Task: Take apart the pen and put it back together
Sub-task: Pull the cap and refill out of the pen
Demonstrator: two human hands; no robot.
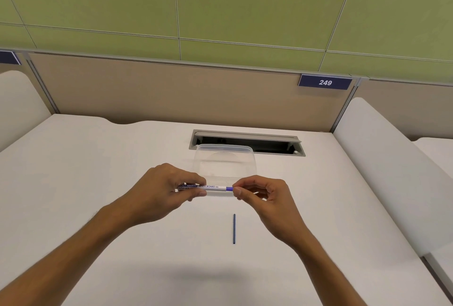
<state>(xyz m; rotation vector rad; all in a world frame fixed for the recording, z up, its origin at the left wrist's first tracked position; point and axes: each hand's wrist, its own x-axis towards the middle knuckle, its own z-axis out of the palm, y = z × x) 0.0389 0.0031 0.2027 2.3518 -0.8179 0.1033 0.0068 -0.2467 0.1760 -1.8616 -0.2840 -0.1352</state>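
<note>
A white whiteboard marker pen with blue print lies level between both hands, above the white desk. My left hand pinches its left part with thumb and fingers. My right hand pinches the blue band at its right end. The pen's left tip is hidden in my left hand. A thin dark blue stick, an inner part of the pen, lies on the desk below the hands, pointing away from me.
A clear plastic container stands just behind the hands. Behind it is a cable slot in the desk. A beige partition with a "249" sign closes the back; white side dividers flank the desk.
</note>
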